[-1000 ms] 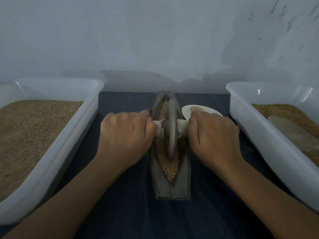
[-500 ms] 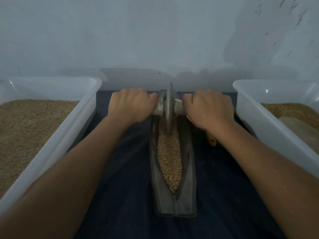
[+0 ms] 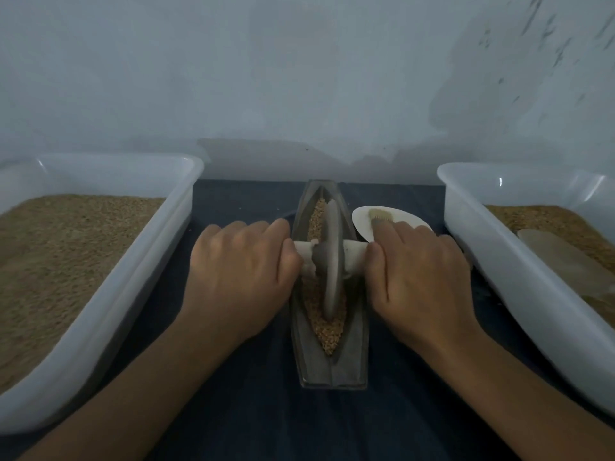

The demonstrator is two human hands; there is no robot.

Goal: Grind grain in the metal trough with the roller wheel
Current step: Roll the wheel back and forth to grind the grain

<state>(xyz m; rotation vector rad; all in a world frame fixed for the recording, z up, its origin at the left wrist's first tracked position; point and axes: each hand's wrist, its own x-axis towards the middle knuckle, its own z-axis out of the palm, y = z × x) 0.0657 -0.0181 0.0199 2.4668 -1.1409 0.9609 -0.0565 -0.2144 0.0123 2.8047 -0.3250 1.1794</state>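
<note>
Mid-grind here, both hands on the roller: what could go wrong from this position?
1. Grain is heaped near the pointed near end of the metal trough; a hard pull back may push kernels over onto the cloth.
2. The left hand and right hand grip the axle close to the trough walls, so knuckles may scrape.
3. The white dish sits just beyond the right hand; a forward stroke might knock it.

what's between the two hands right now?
Head view: the roller wheel, upright in the metal trough on the grain. Left hand and right hand each grip one end of its white axle.
</note>
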